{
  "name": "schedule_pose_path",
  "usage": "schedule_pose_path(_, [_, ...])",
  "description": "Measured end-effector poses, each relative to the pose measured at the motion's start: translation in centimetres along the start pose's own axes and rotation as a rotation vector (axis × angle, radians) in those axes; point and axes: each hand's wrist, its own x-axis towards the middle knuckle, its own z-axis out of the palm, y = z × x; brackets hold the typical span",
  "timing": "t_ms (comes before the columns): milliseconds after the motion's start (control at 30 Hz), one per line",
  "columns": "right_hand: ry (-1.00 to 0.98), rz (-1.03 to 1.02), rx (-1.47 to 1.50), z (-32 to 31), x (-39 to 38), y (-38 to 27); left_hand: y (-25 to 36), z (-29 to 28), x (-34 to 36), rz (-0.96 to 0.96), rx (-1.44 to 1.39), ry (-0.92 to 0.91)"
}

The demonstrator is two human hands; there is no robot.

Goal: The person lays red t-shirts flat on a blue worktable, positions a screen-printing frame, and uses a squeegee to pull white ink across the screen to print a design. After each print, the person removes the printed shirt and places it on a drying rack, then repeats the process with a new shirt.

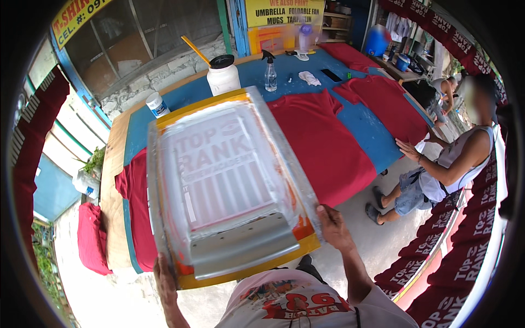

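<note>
My left hand (pixel 166 273) and my right hand (pixel 332 224) grip opposite sides of a screen-printing frame (pixel 156 175), held tilted over the blue work table (pixel 350 128). Its pale mesh (pixel 213 186) carries a lettered stencil, with white ink around the edges and yellow and orange tape on the frame. A metal squeegee (pixel 246 251) lies inside, along the near end. Behind the frame a red T-shirt (pixel 317 150) is spread on the table, and another red T-shirt (pixel 136 202) shows partly at its left, the rest hidden.
A white bucket (pixel 223 81) with a yellow stick, a white tub (pixel 157 107), spray bottle (pixel 270 76), cloth (pixel 309 78) and phone (pixel 331 75) sit at the back. A co-worker (pixel 454 164) touches a shirt at the right; another person (pixel 443 93) is farther back. Printed shirts (pixel 459 251) hang at right.
</note>
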Motion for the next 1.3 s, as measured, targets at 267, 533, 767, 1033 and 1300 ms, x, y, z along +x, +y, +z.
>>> schedule_pose_path(267, [0.042,0.068,-0.131,-20.8,1.1,3.8,0.3,19.8,-6.9,0.201,-0.035,-0.332])
schedule_pose_path(533, [0.025,0.100,-0.182,-28.1,8.8,10.3,0.1,30.5,-8.2,0.281,0.126,-0.232])
schedule_pose_path(767, [-0.034,0.048,-0.228,-29.0,15.7,12.8,0.3,35.6,-6.9,0.235,0.116,-0.145])
schedule_pose_path(1033, [-0.108,0.080,-0.337,-29.8,19.3,14.9,0.7,38.8,-6.6,0.177,0.250,-0.036])
schedule_pose_path(1300, [-0.248,0.058,-0.393,-31.2,20.3,16.7,0.7,39.4,-6.2,0.236,0.438,0.110])
